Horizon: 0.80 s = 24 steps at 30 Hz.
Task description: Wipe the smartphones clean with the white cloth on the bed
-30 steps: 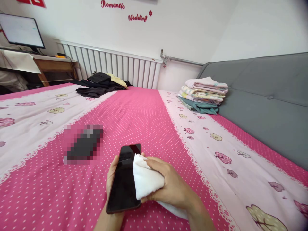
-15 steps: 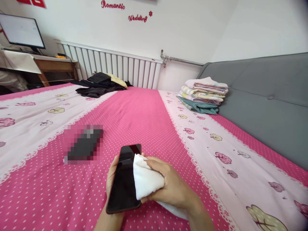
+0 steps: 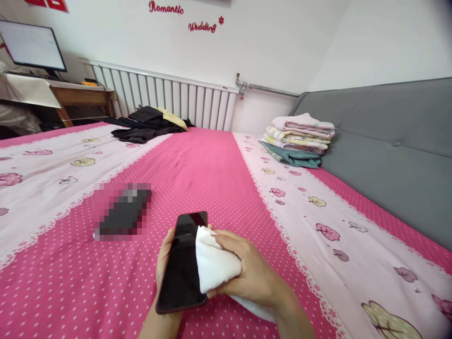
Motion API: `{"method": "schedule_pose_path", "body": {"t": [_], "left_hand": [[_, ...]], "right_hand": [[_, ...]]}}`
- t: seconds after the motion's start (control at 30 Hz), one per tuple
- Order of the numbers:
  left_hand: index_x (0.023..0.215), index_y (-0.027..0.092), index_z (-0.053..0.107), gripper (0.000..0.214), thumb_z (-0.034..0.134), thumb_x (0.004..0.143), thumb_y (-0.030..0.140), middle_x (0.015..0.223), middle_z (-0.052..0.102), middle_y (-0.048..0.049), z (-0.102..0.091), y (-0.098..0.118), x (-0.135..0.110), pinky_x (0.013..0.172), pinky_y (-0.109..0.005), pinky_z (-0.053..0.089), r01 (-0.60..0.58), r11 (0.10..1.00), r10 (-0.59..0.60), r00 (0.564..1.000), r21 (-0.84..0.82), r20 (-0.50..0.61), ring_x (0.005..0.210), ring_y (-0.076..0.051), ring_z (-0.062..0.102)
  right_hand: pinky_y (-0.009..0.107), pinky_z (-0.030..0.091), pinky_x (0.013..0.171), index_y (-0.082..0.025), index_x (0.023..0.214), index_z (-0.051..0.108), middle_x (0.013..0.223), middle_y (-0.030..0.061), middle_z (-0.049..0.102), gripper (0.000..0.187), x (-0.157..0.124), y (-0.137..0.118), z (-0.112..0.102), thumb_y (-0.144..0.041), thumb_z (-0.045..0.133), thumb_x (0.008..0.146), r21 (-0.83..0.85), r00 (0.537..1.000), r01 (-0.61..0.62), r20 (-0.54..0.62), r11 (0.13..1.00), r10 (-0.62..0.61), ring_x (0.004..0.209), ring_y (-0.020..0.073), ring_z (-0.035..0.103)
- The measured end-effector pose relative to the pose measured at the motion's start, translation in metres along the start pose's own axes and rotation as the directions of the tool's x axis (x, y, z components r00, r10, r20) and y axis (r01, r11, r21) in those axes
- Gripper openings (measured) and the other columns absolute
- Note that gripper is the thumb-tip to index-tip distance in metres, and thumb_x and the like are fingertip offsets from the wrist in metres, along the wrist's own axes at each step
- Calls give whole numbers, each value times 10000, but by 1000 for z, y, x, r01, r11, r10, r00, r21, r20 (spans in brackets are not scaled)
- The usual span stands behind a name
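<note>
A smartphone [image 3: 181,270] with a dark, glossy screen and a brownish edge lies face up in my left hand [image 3: 163,256]. That hand supports it from below, its thumb along the left edge and most fingers hidden behind the phone. My right hand [image 3: 252,270] is closed around a folded white cloth [image 3: 215,261]. The cloth lies over the right side of the screen, and a loose part of it hangs below my right wrist. Whether the cloth presses on the glass I cannot tell.
Left of the phone, a blurred-out dark object [image 3: 123,212] lies on the pink dotted bedspread [image 3: 205,169]. Dark clothes [image 3: 148,125] are heaped at the far side. Folded bedding [image 3: 300,141] is stacked against the grey headboard [image 3: 384,136]. A radiator [image 3: 162,94] lines the wall.
</note>
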<state>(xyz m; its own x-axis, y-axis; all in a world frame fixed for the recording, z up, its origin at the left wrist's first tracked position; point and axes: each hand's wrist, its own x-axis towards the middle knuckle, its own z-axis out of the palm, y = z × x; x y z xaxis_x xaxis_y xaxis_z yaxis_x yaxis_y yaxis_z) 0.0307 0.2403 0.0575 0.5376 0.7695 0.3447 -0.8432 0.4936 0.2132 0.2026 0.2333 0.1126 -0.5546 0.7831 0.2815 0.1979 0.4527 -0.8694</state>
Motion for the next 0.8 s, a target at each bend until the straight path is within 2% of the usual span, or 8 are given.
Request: {"method": "schedule_pose_path", "body": {"t": [0.6,0.8], "left_hand": [[1207,37,609,558,337,924,434,1139,672,-178,-3,0,-1,1084,-412,333,0,1000,0,1000,-3,-2,1049,-286,645],[1190,54,626,559,326,917,439,1086,696,-168,-3,-1,-1,1082,-428,332,-25,1000,25,999,1,-37,1040,-291,648]], "right_hand": [[364,437,973,-239,1152,645,1240,63,587,669,0,0,0,-373,883,542,-5,1000,-6,-4,1000,6,1142,243,548],[378,441,971,-232,1152,641,1210,63,598,673,0,2,0,-375,882,540,-7,1000,-16,-5,1000,16,1114,243,559]]}}
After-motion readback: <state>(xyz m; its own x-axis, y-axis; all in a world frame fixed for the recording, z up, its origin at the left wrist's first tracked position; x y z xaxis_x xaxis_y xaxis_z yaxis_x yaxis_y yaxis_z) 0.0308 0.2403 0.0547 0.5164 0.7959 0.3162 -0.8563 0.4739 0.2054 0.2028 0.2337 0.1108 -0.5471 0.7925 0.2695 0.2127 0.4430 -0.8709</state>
